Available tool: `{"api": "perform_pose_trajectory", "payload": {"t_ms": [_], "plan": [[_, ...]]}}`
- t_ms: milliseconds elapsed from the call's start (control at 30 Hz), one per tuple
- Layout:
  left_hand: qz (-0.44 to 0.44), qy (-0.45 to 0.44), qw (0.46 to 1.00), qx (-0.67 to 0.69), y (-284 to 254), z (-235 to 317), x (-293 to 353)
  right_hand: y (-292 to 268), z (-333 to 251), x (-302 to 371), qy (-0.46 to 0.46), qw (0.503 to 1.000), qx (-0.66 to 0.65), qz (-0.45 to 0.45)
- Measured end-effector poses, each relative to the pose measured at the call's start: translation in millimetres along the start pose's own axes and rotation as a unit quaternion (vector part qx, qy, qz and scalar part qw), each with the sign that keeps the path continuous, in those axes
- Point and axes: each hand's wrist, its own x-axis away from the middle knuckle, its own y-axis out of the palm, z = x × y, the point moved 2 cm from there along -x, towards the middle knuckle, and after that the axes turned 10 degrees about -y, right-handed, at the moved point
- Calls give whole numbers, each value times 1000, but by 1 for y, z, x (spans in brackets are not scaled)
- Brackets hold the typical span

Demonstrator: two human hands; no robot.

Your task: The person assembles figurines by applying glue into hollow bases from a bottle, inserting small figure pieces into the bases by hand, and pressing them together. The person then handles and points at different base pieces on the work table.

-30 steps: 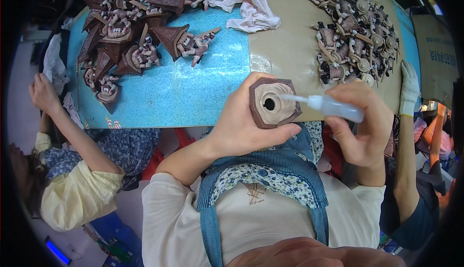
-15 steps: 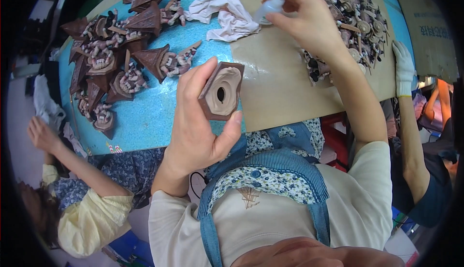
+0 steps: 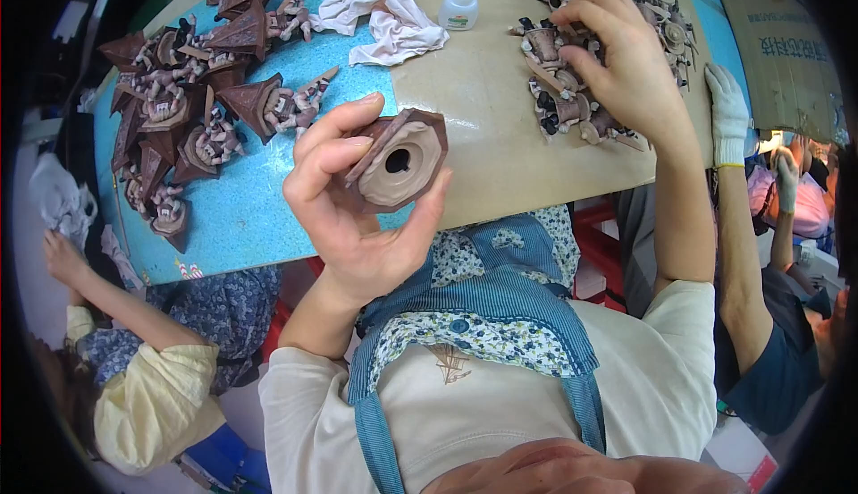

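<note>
In front of my chest, my left hand (image 3: pixel 344 235) grips a dark brown, many-sided base (image 3: pixel 427 159) between thumb and fingers. Its hollow beige side, with a dark hole in the centre, faces up. My right hand (image 3: pixel 626 69) is over the near-left edge of a pile of small brown figurines (image 3: pixel 594 127). Thumb and fingers there are curved and apart, with nothing seen between them. A small translucent squeeze bottle (image 3: pixel 459 11) with a pointed nozzle stands upright on the tan sheet, left of that pile.
Brown bases with figures attached (image 3: pixel 268 109) are heaped on the blue mat (image 3: pixel 259 217) at left. A crumpled pale cloth (image 3: pixel 393 33) lies beside the bottle. Co-workers flank me; one's white-gloved hand (image 3: pixel 728 109) is at the right table edge, near a cardboard box (image 3: pixel 786 56).
My right hand has let go of the bottle, now standing on the table, and moved right to the figurines. My left hand has tilted the base and shifted slightly left.
</note>
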Motion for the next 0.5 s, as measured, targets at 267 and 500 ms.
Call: {"api": "perform_pose_trajectory", "payload": {"t_ms": [267, 500], "plan": [[39, -4, 997, 62, 24, -1, 1, 16, -10, -10, -119, 973, 183, -78], [39, -16, 985, 170, 30, -5, 0, 9, -6, -21, -82, 965, 107, -225]]}}
